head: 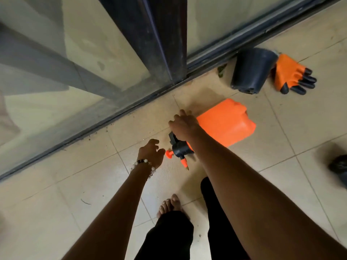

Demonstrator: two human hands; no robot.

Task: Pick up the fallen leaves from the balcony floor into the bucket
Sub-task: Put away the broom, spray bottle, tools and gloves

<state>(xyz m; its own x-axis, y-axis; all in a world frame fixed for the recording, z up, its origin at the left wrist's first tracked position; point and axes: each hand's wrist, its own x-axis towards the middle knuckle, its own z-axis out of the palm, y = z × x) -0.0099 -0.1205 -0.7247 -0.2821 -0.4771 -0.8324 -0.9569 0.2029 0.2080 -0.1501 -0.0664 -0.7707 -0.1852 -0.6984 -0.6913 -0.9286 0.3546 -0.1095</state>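
A small green leaf (221,70) lies by the sliding-door track, left of a black plastic bucket-like pot (251,72) tipped on its side. An orange pressure sprayer (225,121) with a black pump head lies on the tiled floor in the middle. My right hand (185,126) is curled over the sprayer's black handle and grips it. My left hand (153,152), with a bead bracelet on the wrist, hovers just left of the sprayer's orange knob. Its fingers are loosely curled and hold nothing. Small dark crumbs of debris dot the floor along the track.
An orange garden glove with black claw tips (293,75) lies right of the pot. A blurred dark object (339,169) sits at the right edge. The dark door frame (163,44) and its glass run along the far side. My bare foot (170,205) stands on the tiles.
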